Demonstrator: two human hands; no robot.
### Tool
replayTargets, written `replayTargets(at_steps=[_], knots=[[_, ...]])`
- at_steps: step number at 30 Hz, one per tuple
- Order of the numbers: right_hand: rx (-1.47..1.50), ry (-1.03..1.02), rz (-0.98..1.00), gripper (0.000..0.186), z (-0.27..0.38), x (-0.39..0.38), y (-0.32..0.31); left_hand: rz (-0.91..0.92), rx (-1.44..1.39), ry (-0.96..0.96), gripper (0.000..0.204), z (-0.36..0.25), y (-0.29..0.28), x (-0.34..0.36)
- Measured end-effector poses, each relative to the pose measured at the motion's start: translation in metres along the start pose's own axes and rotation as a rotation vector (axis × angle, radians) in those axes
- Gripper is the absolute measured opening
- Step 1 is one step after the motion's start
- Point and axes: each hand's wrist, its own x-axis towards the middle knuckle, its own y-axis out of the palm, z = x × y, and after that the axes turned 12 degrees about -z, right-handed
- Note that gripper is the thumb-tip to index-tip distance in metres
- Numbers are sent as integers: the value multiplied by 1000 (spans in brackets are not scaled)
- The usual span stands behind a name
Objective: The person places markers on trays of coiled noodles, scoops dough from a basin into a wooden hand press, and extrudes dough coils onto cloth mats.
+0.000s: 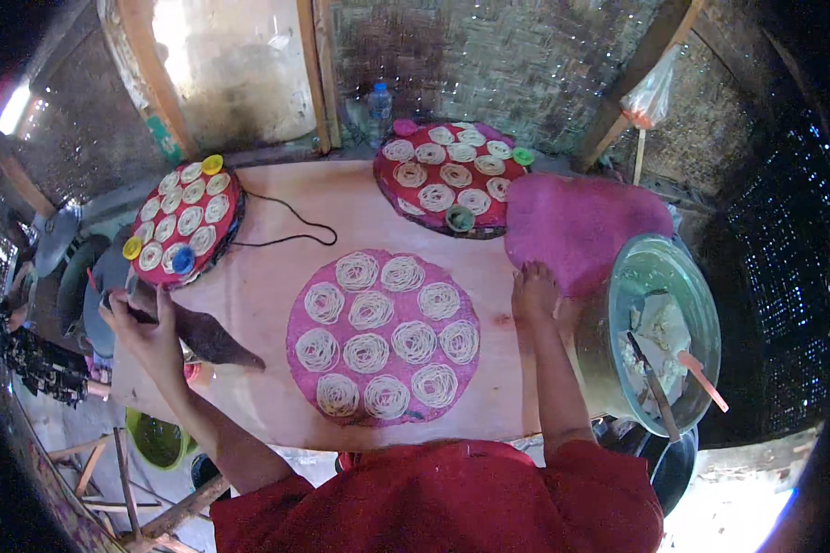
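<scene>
My left hand (146,336) is raised over the table's left side, fingers apart, just below a round red tray (179,205) of coiled noodle nests. Beside it lies a dark brown shape (214,339); I cannot tell whether it is a shadow or an object. My right hand (535,293) rests palm down, fingers stretched out, at the near left edge of a pink cloth (586,226). Between my arms a round pink mesh sheet (346,313) lies flat, carrying rows of pale noodle nests (371,311).
Another red tray (431,157) of nests stands at the back, with small coloured cups on its rim. A green tub (616,309) at the right holds pale dough, a knife (653,387) and a pink-handled tool (703,380). A black cord (295,241) lies by the left tray.
</scene>
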Motion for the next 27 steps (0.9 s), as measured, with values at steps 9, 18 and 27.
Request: replayTargets(at_steps=[9,18,27], knots=[[222,282,-61,22,-40,27,9,-31,-99,-56,64,-9,5,0],[369,-235,-444,19,50,69,-155,-64,-57,63,54,-3,0,4],[508,-913,-125,39,176,-34,-242,135,-71,-75,50,-16,-1,18]])
